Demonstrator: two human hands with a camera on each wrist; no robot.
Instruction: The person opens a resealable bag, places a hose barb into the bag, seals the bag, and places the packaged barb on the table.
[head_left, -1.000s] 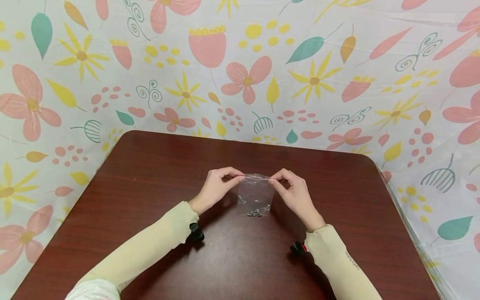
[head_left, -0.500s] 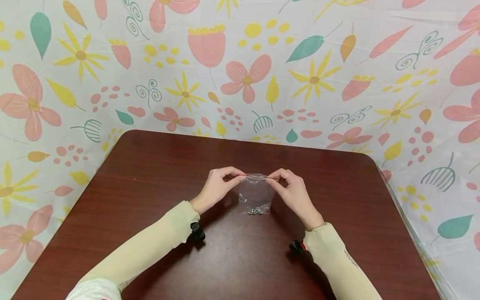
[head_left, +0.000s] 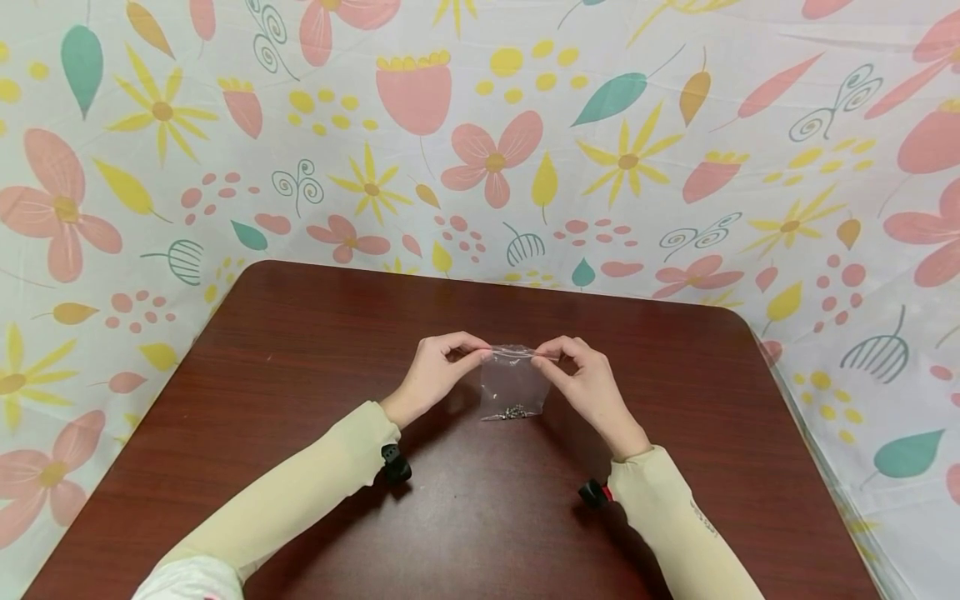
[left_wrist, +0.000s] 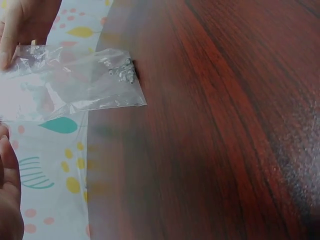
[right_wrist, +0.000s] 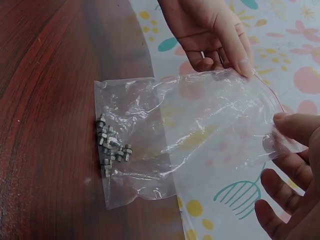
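Note:
A clear zip-lock bag (head_left: 510,383) hangs between both hands over the table. My left hand (head_left: 441,367) pinches one corner of its top edge between thumb and forefinger. At the opposite corner, my right hand (head_left: 587,379) pinches the edge the same way, its other fingers loosely bent in the right wrist view. Several small metal pieces, like short bolts (right_wrist: 110,145), lie gathered along the bag's bottom seam. A thin red line (right_wrist: 270,90) runs along the bag's top edge. The plastic is wrinkled and catches the light.
The dark reddish-brown wooden table (head_left: 337,333) has rounded far corners. Behind and beside it hangs a white cloth (head_left: 525,242) printed with flowers and leaves. A black wrist camera (head_left: 395,464) sits at the left cuff, another black device (head_left: 592,495) at the right cuff.
The bag's bottom has risen a little and swung away from me, with the metal pieces shifting along. The right hand has moved slightly left; both hands keep their pinch.

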